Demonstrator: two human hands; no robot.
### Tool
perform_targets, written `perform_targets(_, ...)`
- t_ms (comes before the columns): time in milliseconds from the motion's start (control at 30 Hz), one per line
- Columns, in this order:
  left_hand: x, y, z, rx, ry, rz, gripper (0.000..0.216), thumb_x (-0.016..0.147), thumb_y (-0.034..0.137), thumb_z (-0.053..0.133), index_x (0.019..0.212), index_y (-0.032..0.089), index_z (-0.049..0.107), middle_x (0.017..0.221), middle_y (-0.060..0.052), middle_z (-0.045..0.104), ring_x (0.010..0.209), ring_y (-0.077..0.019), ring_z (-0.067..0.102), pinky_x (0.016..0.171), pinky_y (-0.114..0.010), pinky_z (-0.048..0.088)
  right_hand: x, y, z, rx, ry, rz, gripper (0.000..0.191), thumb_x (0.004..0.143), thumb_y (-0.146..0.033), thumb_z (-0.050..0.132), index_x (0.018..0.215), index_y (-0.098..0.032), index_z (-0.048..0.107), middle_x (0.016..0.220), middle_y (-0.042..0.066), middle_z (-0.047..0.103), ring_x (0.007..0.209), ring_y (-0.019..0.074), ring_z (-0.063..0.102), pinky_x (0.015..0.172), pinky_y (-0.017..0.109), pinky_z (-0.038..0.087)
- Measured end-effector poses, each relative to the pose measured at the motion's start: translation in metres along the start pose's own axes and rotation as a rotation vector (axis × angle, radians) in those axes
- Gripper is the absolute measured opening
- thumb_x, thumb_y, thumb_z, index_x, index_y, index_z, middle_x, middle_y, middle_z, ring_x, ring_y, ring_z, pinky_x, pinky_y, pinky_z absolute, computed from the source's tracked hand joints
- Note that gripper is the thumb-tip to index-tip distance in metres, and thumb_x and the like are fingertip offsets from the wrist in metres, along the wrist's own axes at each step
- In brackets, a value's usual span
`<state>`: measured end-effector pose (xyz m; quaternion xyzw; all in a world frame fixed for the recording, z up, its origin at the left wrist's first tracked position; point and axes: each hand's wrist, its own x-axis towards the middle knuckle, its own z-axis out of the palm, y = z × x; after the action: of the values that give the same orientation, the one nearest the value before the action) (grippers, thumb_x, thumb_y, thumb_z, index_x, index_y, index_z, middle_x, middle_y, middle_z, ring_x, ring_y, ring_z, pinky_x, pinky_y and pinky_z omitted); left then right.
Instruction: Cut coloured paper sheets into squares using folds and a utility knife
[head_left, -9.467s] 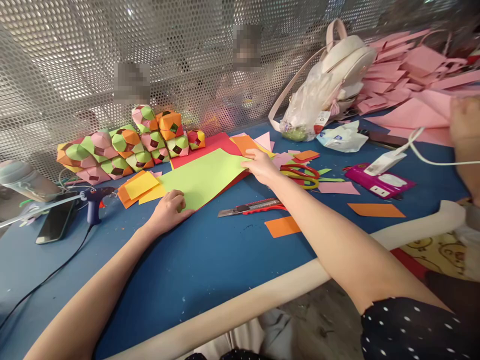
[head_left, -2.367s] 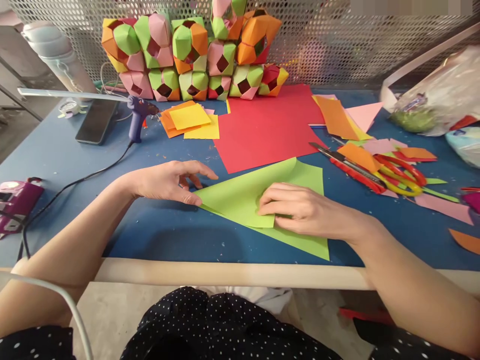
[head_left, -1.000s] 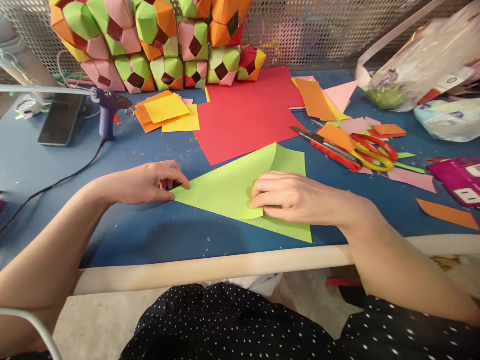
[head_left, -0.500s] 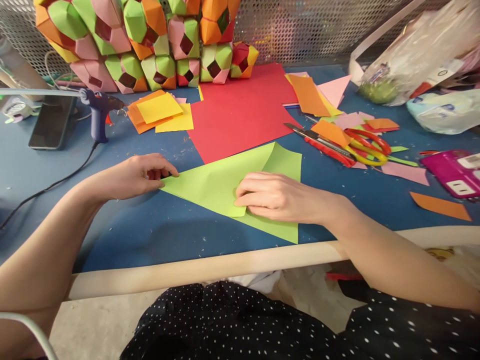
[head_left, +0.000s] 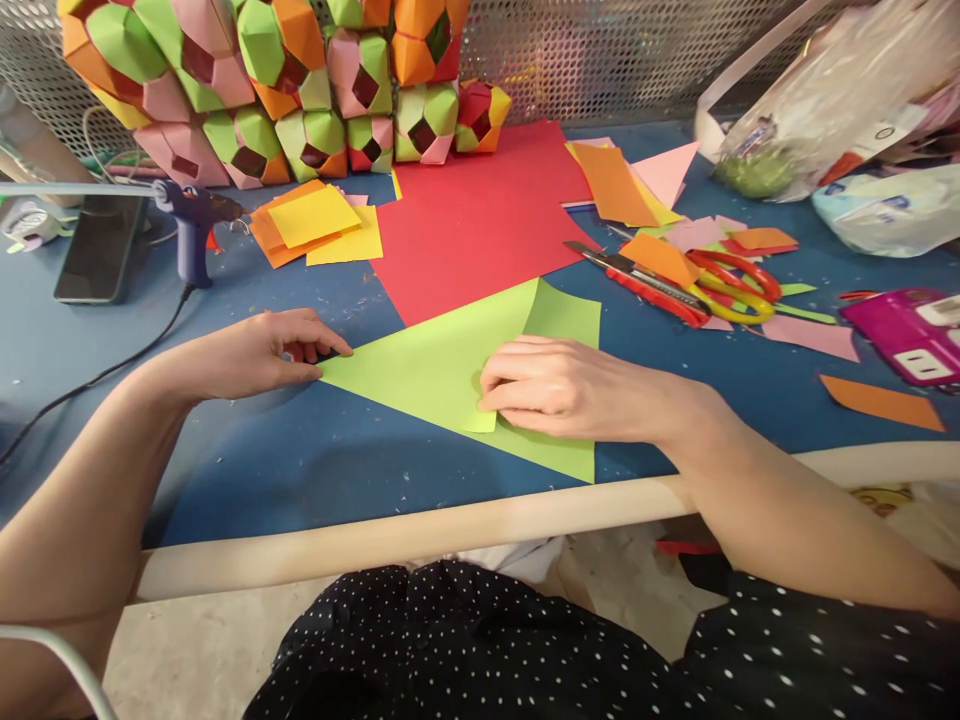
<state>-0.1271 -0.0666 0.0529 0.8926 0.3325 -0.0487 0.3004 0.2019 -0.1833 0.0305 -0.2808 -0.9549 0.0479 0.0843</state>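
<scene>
A light green paper sheet (head_left: pixel 420 365) lies folded over on the blue table (head_left: pixel 300 460), its upper layer forming a triangle. My left hand (head_left: pixel 262 350) pinches the sheet's left tip against the table, fingers drawn together. My right hand (head_left: pixel 559 390) rests on the fold near the sheet's middle, fingers curled and pressing the folded corner down. A large red paper sheet (head_left: pixel 480 215) lies just behind the green one.
Paper polyhedra (head_left: pixel 277 90) are stacked against the mesh wall at the back. A glue gun (head_left: pixel 191 225), a phone (head_left: pixel 94 250) and yellow and orange squares (head_left: pixel 315 220) lie at left. A utility knife (head_left: pixel 637 280), scissors (head_left: pixel 731 285), paper scraps and a magenta box (head_left: pixel 904 335) lie at right.
The green sheet came off the pile to the table's front and was folded over. In the last second my hands barely moved, still pressing the fold.
</scene>
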Motion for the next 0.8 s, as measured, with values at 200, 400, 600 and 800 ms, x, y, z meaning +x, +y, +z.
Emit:
perform_targets(200, 0.0006, 0.0012, -0.0003, 0.009, 0.004, -0.003, 0.037, 0.084, 0.036, 0.054, 0.119, 0.028, 0.065, 0.107, -0.003, 0.063, 0.086, -0.0157, 0.059, 0.078, -0.026, 0.047, -0.0009, -0.0005, -0.001, -0.004, -0.013, -0.015, 0.034, 0.099, -0.012, 0.038, 0.08, -0.016, 0.066, 0.085, 0.007, 0.062, 0.079, 0.0173, 0.053, 0.071, 0.034, 0.043)
perform_targets(400, 0.0004, 0.0043, -0.0016, 0.006, 0.009, -0.006, 0.037, 0.083, 0.036, 0.053, 0.117, 0.027, 0.066, 0.107, -0.003, 0.063, 0.086, -0.0158, 0.059, 0.077, -0.026, 0.048, -0.0012, -0.0025, -0.001, 0.004, -0.013, -0.029, 0.035, 0.099, -0.012, 0.039, 0.077, -0.016, 0.065, 0.085, 0.007, 0.061, 0.078, 0.0165, 0.052, 0.07, 0.033, 0.041)
perform_targets(600, 0.0011, 0.0039, -0.0015, 0.017, 0.008, -0.009, 0.038, 0.083, 0.036, 0.052, 0.117, 0.027, 0.066, 0.107, -0.003, 0.063, 0.085, -0.0155, 0.059, 0.077, -0.025, 0.048, -0.0021, -0.003, -0.0017, 0.016, -0.029, -0.02, 0.032, 0.099, -0.011, 0.039, 0.082, -0.016, 0.066, 0.085, 0.006, 0.06, 0.076, 0.0156, 0.05, 0.071, 0.033, 0.04)
perform_targets(800, 0.0014, 0.0019, -0.001, 0.038, 0.01, -0.012, 0.038, 0.083, 0.038, 0.052, 0.117, 0.029, 0.066, 0.107, -0.002, 0.063, 0.086, -0.0158, 0.059, 0.077, -0.026, 0.047, -0.004, -0.0043, -0.0029, 0.033, -0.047, 0.01, 0.033, 0.096, -0.01, 0.038, 0.083, -0.016, 0.068, 0.089, 0.008, 0.059, 0.079, 0.0169, 0.051, 0.074, 0.034, 0.041)
